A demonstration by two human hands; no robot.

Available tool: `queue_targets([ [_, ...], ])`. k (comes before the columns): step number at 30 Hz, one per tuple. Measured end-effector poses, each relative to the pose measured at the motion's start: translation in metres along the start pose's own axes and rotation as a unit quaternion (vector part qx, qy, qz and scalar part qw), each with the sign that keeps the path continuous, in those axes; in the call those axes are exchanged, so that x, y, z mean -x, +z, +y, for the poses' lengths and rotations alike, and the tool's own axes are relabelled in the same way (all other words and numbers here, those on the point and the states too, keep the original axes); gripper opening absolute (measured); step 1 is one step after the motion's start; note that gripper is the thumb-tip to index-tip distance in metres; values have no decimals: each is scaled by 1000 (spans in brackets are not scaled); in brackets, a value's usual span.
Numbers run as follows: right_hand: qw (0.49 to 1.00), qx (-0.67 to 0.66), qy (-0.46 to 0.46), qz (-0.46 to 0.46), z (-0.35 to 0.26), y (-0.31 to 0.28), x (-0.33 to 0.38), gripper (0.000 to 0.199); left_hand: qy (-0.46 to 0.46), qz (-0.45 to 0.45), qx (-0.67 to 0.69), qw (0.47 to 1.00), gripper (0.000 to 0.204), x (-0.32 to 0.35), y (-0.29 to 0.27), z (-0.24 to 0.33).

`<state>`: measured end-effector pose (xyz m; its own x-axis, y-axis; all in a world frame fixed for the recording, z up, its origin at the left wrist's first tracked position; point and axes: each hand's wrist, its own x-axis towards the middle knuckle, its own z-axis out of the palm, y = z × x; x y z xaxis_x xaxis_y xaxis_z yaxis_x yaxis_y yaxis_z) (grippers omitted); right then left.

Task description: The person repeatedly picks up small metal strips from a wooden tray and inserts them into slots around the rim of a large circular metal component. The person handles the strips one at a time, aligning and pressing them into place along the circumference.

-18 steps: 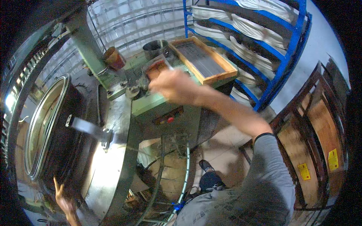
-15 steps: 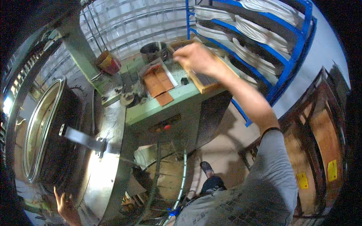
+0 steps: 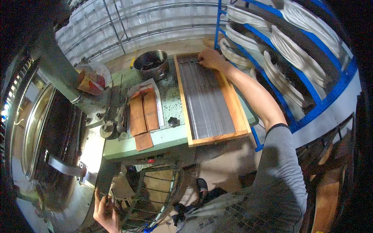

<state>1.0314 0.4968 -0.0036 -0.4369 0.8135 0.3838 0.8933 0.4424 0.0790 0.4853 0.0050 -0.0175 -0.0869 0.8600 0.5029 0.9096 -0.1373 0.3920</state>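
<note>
My right hand reaches to the far end of a long wooden tray. Its fingers are bent together, close to the dark grey, thin strips that lie lengthwise in the tray. What is between the fingertips, if anything, is too small to make out. Low on the left, my left hand hangs near the front of the bench, its index finger stretched out and the others loosely curled, with nothing visible in it. Left of the tray, two brown flat pieces lie on a white sheet.
A metal pot and a black knob stand on the green bench. A red-and-yellow can is by the machine post. At left is a round machine part with a metal handle. A blue rack holds white-covered shelves.
My view has turned and come closer to the bench, showing the tray in full. My right hand has moved from above the tray down to its far end.
</note>
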Motion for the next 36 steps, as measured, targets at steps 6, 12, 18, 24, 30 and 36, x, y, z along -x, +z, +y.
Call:
queue_targets([
  [6,997,-6,-43,56,31,26,1,12,-38,-30,72,996,35,-7,20,33],
  [12,995,-5,-36,95,26,20,-4,15,-23,-38,85,995,41,-11,43,54],
  [18,992,-110,34,57,33,16,-5,19,-102,2,148,984,28,-34,68,101],
  [24,934,146,-211,248,40,38,-9,18,-36,9,151,988,24,-69,90,157],
  [30,943,250,-206,70,22,13,-2,15,-28,2,196,980,22,-71,102,167],
  [36,934,227,-260,98,12,1,-8,14,-39,-1,200,979,22,-58,106,161],
])
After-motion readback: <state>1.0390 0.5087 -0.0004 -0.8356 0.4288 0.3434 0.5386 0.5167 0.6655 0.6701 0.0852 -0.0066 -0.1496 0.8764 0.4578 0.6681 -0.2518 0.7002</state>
